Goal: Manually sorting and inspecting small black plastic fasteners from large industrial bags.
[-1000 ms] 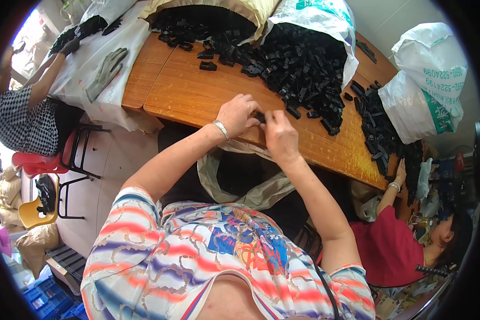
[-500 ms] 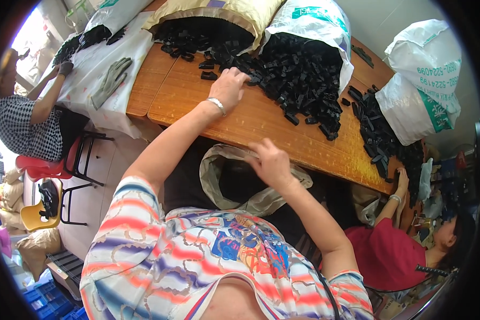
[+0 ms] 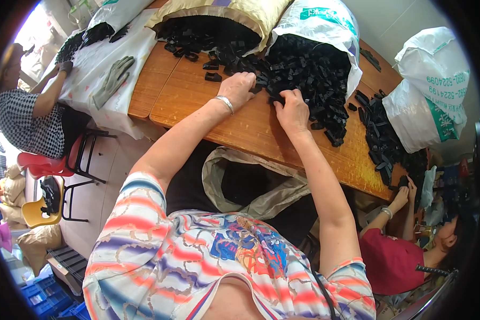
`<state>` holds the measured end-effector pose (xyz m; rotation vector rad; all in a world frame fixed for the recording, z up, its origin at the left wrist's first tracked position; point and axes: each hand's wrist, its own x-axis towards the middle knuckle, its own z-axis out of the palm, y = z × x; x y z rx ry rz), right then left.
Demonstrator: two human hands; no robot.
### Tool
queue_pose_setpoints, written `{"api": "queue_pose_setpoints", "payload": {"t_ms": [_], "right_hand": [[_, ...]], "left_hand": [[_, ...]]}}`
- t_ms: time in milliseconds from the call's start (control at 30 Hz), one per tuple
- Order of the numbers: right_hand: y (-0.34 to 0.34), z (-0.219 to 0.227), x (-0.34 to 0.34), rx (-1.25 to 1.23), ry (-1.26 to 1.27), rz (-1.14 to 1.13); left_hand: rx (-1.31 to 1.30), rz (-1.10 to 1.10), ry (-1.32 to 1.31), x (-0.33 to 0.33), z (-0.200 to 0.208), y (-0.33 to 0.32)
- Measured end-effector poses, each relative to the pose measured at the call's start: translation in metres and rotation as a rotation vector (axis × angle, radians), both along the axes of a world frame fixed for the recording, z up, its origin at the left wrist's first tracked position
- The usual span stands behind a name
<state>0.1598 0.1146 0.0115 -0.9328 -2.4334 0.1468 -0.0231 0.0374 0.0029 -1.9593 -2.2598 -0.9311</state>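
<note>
I have a worn wooden desk [image 3: 197,109] running across the view, its near edge facing the wearer. On its far side, a tan sack [image 3: 218,15] lies tipped over, with a white sack [image 3: 333,21] just to its right; both mouths face near, an arrangement that, I judge, lets the contents spill within arm's reach. A pile of black parts [image 3: 314,80] spreads from those mouths over the far middle of the desk. Below the near edge, a beige bag [image 3: 213,170] gapes upward close to the lap, probably set there to be handy to both arms.

I have the left hand [image 3: 237,90] at the pile's near left fringe, fingers curled with little gap, tips beside dark pieces; whether one is gripped, I cannot tell. Just right of it, the right hand [image 3: 293,111] reaches the near edge of the pile, fingers bent and thumb close in. Black shows at its tips, but I cannot confirm a hold. Smallest, a lone black part [image 3: 213,77] rests on bare wood left of the left hand.
</note>
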Motion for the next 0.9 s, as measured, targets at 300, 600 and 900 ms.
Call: {"api": "queue_pose_setpoints", "payload": {"t_ms": [300,600,900], "right_hand": [[-0.057,-0.004,0.037,-0.278,-0.024,-0.029],[-0.055,0.008,0.063,-0.182,-0.037,0.129],[-0.042,0.01,0.062,-0.098,-0.136,0.365]], "left_hand": [[0.001,-0.245,-0.062,0.037,-0.004,-0.043],[0.099,-0.239,-0.099,0.041,-0.011,-0.067],[0.017,-0.196,-0.073,0.04,-0.013,-0.069]]}}
